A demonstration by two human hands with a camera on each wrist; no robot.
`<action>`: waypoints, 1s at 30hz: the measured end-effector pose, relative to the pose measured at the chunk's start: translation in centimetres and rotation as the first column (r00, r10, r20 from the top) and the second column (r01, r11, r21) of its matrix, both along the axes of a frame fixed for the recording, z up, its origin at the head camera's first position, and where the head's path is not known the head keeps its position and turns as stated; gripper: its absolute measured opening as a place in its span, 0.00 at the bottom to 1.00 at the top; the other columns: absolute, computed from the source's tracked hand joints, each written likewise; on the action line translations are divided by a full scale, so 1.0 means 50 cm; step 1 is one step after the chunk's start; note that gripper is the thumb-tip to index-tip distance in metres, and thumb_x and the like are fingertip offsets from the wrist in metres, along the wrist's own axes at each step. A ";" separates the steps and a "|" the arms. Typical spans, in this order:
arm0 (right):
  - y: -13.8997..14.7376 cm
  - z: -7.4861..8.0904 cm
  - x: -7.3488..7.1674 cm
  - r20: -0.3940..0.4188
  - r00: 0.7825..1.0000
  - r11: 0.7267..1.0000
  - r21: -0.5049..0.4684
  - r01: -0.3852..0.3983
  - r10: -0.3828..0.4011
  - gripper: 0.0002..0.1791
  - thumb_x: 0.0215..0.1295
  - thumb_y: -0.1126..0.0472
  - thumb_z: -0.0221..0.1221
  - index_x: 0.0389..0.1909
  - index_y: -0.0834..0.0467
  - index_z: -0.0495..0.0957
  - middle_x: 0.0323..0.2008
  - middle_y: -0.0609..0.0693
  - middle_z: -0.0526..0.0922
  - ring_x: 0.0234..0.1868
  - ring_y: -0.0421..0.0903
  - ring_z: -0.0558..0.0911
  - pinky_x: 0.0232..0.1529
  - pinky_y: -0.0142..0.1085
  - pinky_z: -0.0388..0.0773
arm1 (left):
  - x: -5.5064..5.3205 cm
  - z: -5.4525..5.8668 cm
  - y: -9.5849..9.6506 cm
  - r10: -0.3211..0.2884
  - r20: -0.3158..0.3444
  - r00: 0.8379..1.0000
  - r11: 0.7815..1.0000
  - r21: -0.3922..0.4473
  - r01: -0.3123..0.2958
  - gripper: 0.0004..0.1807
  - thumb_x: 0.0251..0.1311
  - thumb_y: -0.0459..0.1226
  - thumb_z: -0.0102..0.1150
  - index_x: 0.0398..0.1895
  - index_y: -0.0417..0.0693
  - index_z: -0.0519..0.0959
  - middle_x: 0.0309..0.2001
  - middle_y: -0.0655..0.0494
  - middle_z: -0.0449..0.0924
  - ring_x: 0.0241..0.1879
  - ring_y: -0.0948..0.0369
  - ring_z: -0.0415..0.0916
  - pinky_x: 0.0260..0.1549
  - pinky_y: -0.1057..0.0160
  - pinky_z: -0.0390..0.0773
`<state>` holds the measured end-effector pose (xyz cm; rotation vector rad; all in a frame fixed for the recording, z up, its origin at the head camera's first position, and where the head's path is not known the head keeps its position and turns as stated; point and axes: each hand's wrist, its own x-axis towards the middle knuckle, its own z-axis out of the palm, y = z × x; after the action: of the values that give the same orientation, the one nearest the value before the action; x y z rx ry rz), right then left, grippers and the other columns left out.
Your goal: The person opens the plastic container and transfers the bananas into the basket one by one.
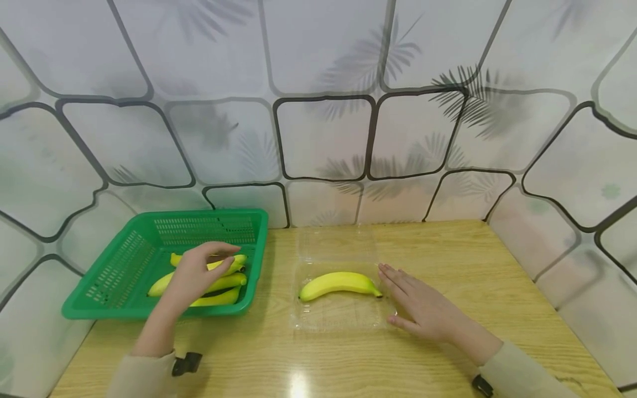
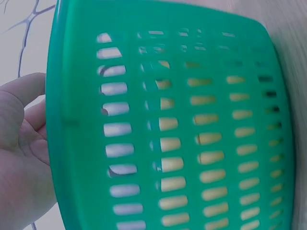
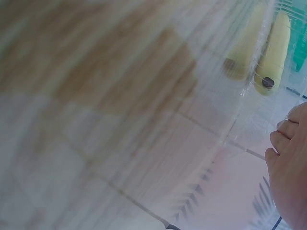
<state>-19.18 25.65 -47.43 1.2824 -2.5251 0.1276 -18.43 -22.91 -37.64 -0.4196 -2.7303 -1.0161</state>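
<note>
My left hand (image 1: 196,273) hangs over the green plastic basket (image 1: 260,237), fingers bent and thumb apart, nothing between them. Several yellow bananas (image 1: 226,283) lie below it in the basket, partly hidden by the hand and forearm. In the left wrist view, the slotted basket wall (image 2: 79,143) covers the fingertips of the left hand (image 2: 21,158). A single banana (image 1: 338,284) lies in a clear plastic container (image 1: 343,319) at the middle of the table. Fingers extended, my right hand (image 1: 425,309) rests at the container's right edge. The right wrist view shows that banana (image 3: 274,52) through the clear plastic.
The container's clear lid (image 1: 335,243) lies folded back toward the wall. A light wooden table (image 1: 278,359) carries everything. Patterned white wall covering (image 1: 323,138) encloses the back and both sides.
</note>
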 end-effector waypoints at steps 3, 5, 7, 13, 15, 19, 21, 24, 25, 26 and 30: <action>0.000 0.000 0.001 0.001 1.000 1.000 -0.005 -0.001 0.001 0.50 0.70 0.45 0.67 0.81 0.69 0.57 0.81 0.66 0.62 0.79 0.61 0.68 0.86 0.27 0.29 | -0.001 0.001 0.015 -0.021 -0.002 1.000 1.000 0.023 0.021 0.13 0.74 0.31 0.63 0.57 0.41 0.86 0.55 0.41 0.88 0.56 0.42 0.86 0.59 0.38 0.85; 0.000 0.000 0.002 0.004 1.000 1.000 -0.005 0.001 -0.001 0.51 0.70 0.46 0.67 0.82 0.68 0.56 0.81 0.66 0.61 0.79 0.61 0.68 0.86 0.27 0.29 | -0.004 -0.001 0.023 -0.031 -0.001 1.000 0.999 0.036 0.031 0.13 0.74 0.31 0.63 0.57 0.41 0.86 0.55 0.42 0.88 0.56 0.43 0.86 0.59 0.39 0.85; 0.000 -0.001 0.002 0.006 1.000 1.000 -0.006 0.002 -0.002 0.51 0.70 0.46 0.66 0.82 0.67 0.55 0.81 0.66 0.61 0.79 0.62 0.68 0.86 0.27 0.29 | -0.007 -0.004 0.031 -0.043 0.005 0.999 0.998 0.049 0.042 0.13 0.74 0.30 0.62 0.57 0.40 0.86 0.56 0.42 0.88 0.56 0.43 0.86 0.59 0.39 0.85; 0.000 -0.001 0.001 0.006 1.000 1.000 -0.010 0.000 0.000 0.51 0.70 0.46 0.67 0.83 0.67 0.54 0.81 0.66 0.62 0.79 0.61 0.67 0.86 0.27 0.30 | -0.015 -0.013 0.055 -0.070 0.017 0.997 0.996 0.054 0.069 0.13 0.73 0.29 0.62 0.57 0.39 0.86 0.55 0.42 0.88 0.56 0.43 0.85 0.59 0.40 0.86; 0.000 -0.001 0.001 0.005 1.000 1.000 -0.010 0.002 -0.001 0.51 0.70 0.46 0.67 0.82 0.67 0.55 0.81 0.66 0.62 0.79 0.61 0.67 0.86 0.27 0.30 | -0.017 -0.016 0.064 -0.081 0.017 0.997 0.995 0.054 0.080 0.12 0.73 0.29 0.62 0.56 0.39 0.86 0.55 0.42 0.88 0.55 0.44 0.86 0.58 0.41 0.86; 0.000 0.000 0.002 0.014 1.000 1.000 -0.009 0.006 -0.006 0.52 0.70 0.46 0.67 0.83 0.66 0.53 0.81 0.66 0.62 0.79 0.61 0.67 0.86 0.27 0.30 | -0.021 -0.021 0.081 -0.097 0.007 0.995 0.994 0.053 0.096 0.12 0.72 0.28 0.63 0.56 0.38 0.86 0.54 0.42 0.88 0.54 0.44 0.87 0.56 0.43 0.87; 0.000 0.000 0.002 0.021 1.000 1.000 -0.008 0.008 -0.008 0.52 0.70 0.47 0.67 0.84 0.65 0.52 0.81 0.65 0.61 0.79 0.61 0.67 0.86 0.26 0.29 | -0.022 -0.022 0.088 -0.104 -0.001 0.995 0.993 0.052 0.104 0.13 0.71 0.27 0.63 0.55 0.37 0.86 0.54 0.42 0.88 0.53 0.44 0.87 0.55 0.45 0.88; 0.000 0.001 0.003 0.025 1.000 1.000 -0.008 0.009 -0.009 0.53 0.70 0.47 0.67 0.84 0.64 0.51 0.81 0.65 0.61 0.79 0.61 0.67 0.85 0.26 0.28 | -0.024 -0.023 0.100 -0.112 -0.002 0.994 0.992 0.054 0.112 0.13 0.71 0.27 0.63 0.55 0.36 0.86 0.54 0.41 0.88 0.54 0.44 0.87 0.54 0.46 0.89; 0.000 0.001 0.003 0.024 1.000 1.000 -0.007 0.009 -0.009 0.53 0.70 0.47 0.67 0.84 0.65 0.51 0.81 0.65 0.61 0.79 0.61 0.67 0.85 0.26 0.28 | -0.024 -0.023 0.104 -0.115 0.006 0.993 0.992 0.061 0.115 0.13 0.71 0.27 0.63 0.55 0.37 0.86 0.54 0.41 0.88 0.54 0.44 0.87 0.55 0.46 0.88; 0.000 0.001 0.003 0.022 1.000 1.000 -0.007 0.009 -0.009 0.52 0.70 0.47 0.67 0.84 0.65 0.52 0.82 0.65 0.61 0.79 0.61 0.67 0.86 0.26 0.29 | -0.024 -0.024 0.107 -0.118 0.015 0.993 0.991 0.066 0.116 0.13 0.71 0.27 0.63 0.56 0.37 0.86 0.54 0.42 0.88 0.55 0.44 0.86 0.55 0.46 0.88; -0.001 0.001 0.002 0.012 1.000 1.000 -0.008 0.006 -0.006 0.52 0.70 0.47 0.67 0.83 0.66 0.53 0.81 0.66 0.62 0.79 0.61 0.67 0.86 0.27 0.29 | -0.023 -0.023 0.121 -0.135 0.057 0.989 0.987 0.095 0.130 0.13 0.73 0.28 0.62 0.57 0.40 0.86 0.56 0.44 0.88 0.57 0.45 0.86 0.57 0.45 0.87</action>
<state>-19.07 25.62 -47.39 1.2748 -2.5357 0.1443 -19.56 -16.87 -38.77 -0.5693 -2.7281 -1.2023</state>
